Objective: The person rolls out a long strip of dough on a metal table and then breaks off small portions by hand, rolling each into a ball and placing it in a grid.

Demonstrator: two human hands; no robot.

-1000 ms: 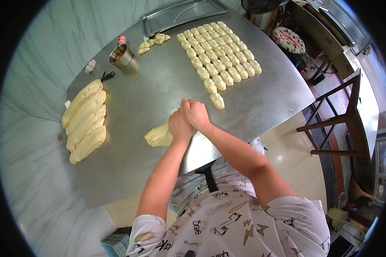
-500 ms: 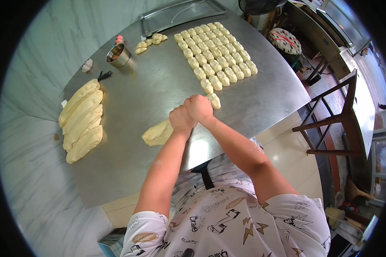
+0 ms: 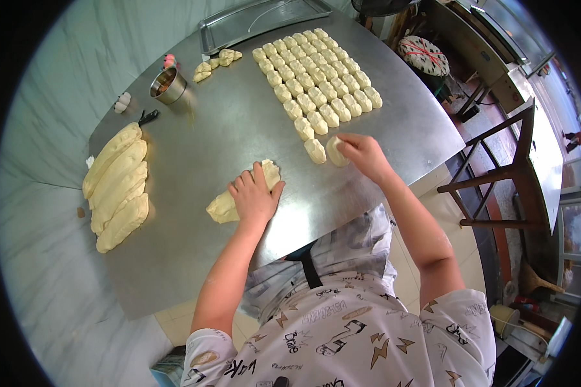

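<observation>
My left hand (image 3: 255,197) is laid across a pale yellow dough log (image 3: 221,208) near the table's front edge, its fingers over the dough and its thumb on the right side. The log's torn end sticks out beyond my fingers. Further right, my right hand (image 3: 361,155) pinches a small dough piece (image 3: 335,152) just above or at the table; I cannot tell whether it touches. Close to its left lies another dough piece (image 3: 315,151), the nearest one of the rows of dough pieces (image 3: 319,80) set out on the metal table (image 3: 232,135).
Several long dough rolls (image 3: 119,187) lie side by side at the left. Behind them are a black-handled tool (image 3: 148,117), a metal container (image 3: 168,86) and some dough scraps (image 3: 216,63). A metal tray (image 3: 265,24) is at the back, and a wooden chair (image 3: 507,174) stands right of the table.
My hands, together on the log before, are now apart. The right one has moved right with a dough piece torn off; the left stays on the log.
</observation>
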